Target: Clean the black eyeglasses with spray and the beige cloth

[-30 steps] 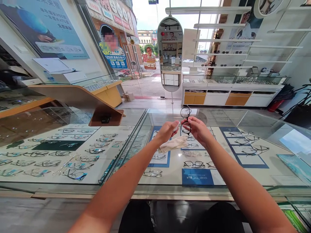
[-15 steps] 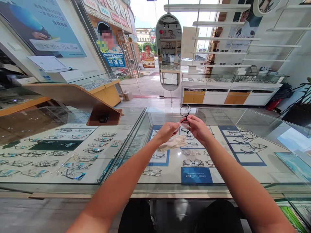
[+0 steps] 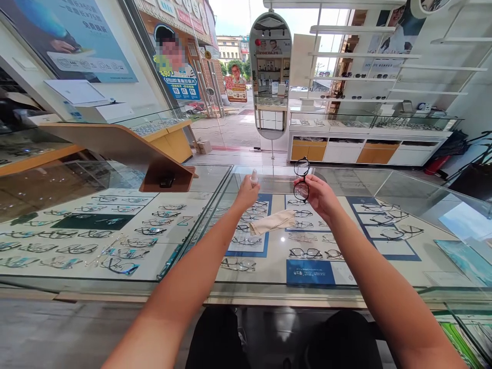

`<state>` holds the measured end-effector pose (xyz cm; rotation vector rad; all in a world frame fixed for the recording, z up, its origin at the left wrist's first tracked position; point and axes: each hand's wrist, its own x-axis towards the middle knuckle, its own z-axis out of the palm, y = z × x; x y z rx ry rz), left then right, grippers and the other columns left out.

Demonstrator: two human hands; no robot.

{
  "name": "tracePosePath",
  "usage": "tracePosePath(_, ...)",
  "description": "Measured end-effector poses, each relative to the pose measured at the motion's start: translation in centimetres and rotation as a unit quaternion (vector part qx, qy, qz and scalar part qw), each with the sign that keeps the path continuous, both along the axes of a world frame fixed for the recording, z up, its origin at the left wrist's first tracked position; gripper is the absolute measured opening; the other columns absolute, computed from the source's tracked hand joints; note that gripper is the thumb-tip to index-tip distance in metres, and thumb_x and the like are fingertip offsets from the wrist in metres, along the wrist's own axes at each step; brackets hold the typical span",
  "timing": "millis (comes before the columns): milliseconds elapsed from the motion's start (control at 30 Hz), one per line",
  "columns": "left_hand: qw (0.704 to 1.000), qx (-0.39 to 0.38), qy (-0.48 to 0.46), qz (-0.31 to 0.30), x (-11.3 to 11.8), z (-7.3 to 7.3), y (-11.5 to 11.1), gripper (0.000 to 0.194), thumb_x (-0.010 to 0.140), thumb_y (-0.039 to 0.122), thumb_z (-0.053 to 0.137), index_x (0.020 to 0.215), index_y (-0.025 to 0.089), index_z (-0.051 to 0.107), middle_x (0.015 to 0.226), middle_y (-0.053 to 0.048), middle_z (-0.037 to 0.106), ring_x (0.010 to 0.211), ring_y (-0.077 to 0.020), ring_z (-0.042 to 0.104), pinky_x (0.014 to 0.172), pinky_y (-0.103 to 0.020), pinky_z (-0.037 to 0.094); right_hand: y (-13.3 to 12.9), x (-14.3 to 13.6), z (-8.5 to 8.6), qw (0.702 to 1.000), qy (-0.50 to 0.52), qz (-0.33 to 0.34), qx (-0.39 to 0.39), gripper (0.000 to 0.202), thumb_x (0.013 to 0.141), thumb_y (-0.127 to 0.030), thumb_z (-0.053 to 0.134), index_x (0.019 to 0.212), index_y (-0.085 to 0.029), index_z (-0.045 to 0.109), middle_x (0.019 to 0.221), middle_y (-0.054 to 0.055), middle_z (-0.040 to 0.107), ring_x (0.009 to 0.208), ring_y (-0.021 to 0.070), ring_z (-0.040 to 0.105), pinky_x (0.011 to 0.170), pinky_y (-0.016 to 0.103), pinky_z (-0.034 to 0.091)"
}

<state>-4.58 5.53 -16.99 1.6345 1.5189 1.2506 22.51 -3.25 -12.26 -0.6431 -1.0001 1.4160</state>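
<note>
Between the fingers of my right hand (image 3: 320, 193) is a pair of round, dark-rimmed eyeglasses (image 3: 301, 190), held upright on end above the glass counter. Droplets seem to speckle the lower lens. My left hand (image 3: 247, 193) is closed around a small clear spray bottle (image 3: 254, 177), its top showing above the fingers, to the left of the glasses and apart from them. A folded beige cleaning cloth (image 3: 272, 222) lies on the counter glass, below and between the two hands.
Under the glass of the display counter (image 3: 265, 287) lie rows of eyeglasses (image 3: 305, 253) and a blue card (image 3: 310, 272). A brown slanted stand (image 3: 165, 177) rests at the left. Beyond the counter stands an oval mirror (image 3: 271, 77).
My left hand has moved left, away from the glasses, and the spray bottle now shows in it. My right hand has shifted slightly right with the glasses. The cloth is more fully visible.
</note>
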Motion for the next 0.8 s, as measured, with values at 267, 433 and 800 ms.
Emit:
tracePosePath(267, 1.0, -0.027, 0.008, 0.003, -0.6, -1.2, 0.9, 0.025, 0.092, 0.018, 0.067, 0.116, 0.023, 0.06, 0.112, -0.008, 0.073, 0.096, -0.0265, 0.068, 0.083, -0.037, 0.049, 0.0, 0.2, 0.4, 1.0, 0.005, -0.009, -0.013, 0.041, 0.069, -0.043, 0.101, 0.088, -0.023, 0.07, 0.105, 0.007, 0.079, 0.083, 0.0159, 0.061, 0.07, 0.025, 0.049)
tracePosePath(433, 0.999, -0.045, 0.009, 0.014, -0.6, -1.7, 1.1, 0.03, 0.091, 0.02, 0.071, 0.117, 0.024, 0.057, 0.116, -0.01, 0.072, 0.101, -0.0292, 0.07, 0.09, -0.041, 0.053, -0.2, 0.3, 0.8, 1.0, -0.003, -0.016, -0.017, 0.041, 0.069, -0.043, 0.099, 0.088, -0.023, 0.069, 0.105, 0.007, 0.078, 0.079, 0.0161, 0.055, 0.063, 0.026, 0.044)
tracePosePath(800, 0.955, 0.26, 0.142, -0.002, 2.8, 3.4, -5.3, 0.019, 0.096, 0.019, 0.066, 0.111, 0.025, 0.056, 0.103, -0.005, 0.064, 0.091, -0.0268, 0.064, 0.086, -0.039, 0.053, -0.4, 0.3, 1.2, 1.0, -0.011, -0.016, -0.001, 0.036, 0.072, -0.045, 0.095, 0.085, -0.023, 0.07, 0.102, 0.006, 0.077, 0.075, 0.0163, 0.051, 0.06, 0.028, 0.038)
